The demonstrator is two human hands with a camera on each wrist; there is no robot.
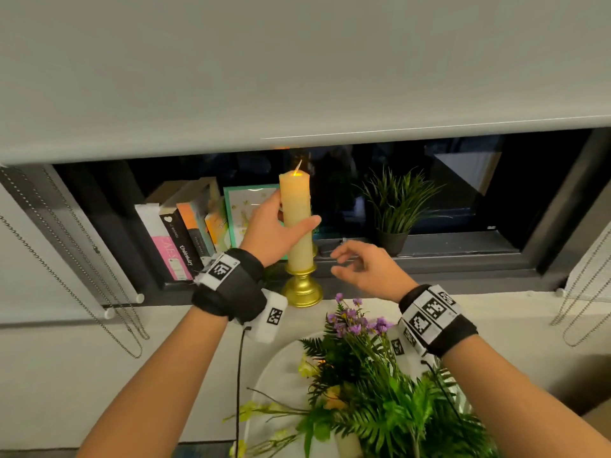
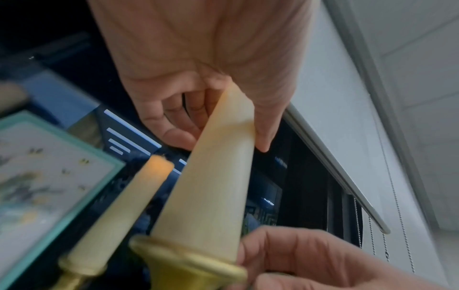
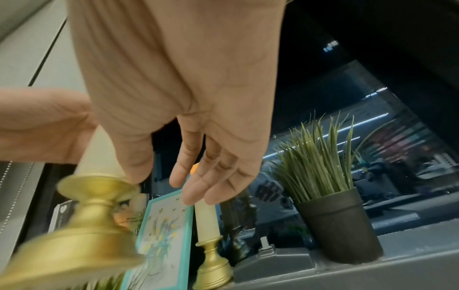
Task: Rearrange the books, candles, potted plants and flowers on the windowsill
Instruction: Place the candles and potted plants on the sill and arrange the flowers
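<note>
The left hand gripped the candle mid-shaft, fingers and thumb wrapped round it, its gold holder upright before the sill. The right hand hovered beside it, fingers loosely spread, holding nothing

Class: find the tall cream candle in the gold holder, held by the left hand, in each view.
Head: centre, tall cream candle in the gold holder.
Left wrist: centre, rising diagonally.
Right wrist: lower left, mostly its blurred holder.
Shared landmark: teal-framed flower picture.
</note>
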